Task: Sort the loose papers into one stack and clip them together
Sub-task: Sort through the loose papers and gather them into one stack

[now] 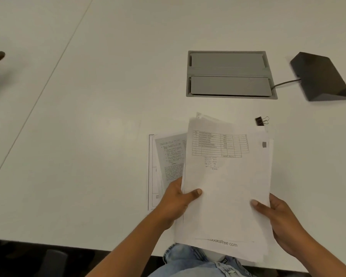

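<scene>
Head view: each hand [176,202] [284,222] grips the paper stack [228,186], half-hiding the binder clip [261,121].

Your left hand [176,198] and right hand [282,222] are bare, forearms unsleeved; you wear light blue denim jeans [188,260], visible at the near edge.

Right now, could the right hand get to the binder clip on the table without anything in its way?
Probably not at once. The right hand is holding the paper stack together with the left hand. The binder clip lies just beyond the stack's far right corner, with bare table beside it.
</scene>
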The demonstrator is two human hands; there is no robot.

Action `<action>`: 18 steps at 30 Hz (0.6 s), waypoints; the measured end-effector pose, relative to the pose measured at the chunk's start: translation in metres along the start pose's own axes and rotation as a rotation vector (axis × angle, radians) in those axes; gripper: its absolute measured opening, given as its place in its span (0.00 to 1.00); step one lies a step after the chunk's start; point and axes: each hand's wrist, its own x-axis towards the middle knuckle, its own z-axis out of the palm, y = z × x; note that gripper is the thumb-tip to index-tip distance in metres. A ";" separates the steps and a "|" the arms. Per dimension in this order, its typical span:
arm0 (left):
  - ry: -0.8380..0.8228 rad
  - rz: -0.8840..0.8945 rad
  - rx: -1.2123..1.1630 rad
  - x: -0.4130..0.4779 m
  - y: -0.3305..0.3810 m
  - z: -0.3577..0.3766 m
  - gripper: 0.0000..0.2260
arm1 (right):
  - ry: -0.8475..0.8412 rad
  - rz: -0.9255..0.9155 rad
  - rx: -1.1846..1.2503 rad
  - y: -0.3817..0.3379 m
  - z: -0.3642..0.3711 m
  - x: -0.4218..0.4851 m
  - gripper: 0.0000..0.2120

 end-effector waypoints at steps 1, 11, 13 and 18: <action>0.003 0.004 0.015 0.001 -0.001 0.000 0.18 | 0.001 -0.007 -0.004 0.002 -0.002 0.000 0.18; 0.663 -0.125 0.469 0.029 -0.053 -0.019 0.32 | 0.153 0.035 0.023 0.009 -0.023 -0.010 0.12; 0.700 -0.150 0.644 0.035 -0.062 -0.018 0.33 | 0.171 0.038 0.036 0.005 -0.024 -0.012 0.11; 0.715 -0.158 0.909 0.046 -0.067 -0.005 0.35 | 0.239 0.027 0.017 0.000 -0.025 -0.016 0.10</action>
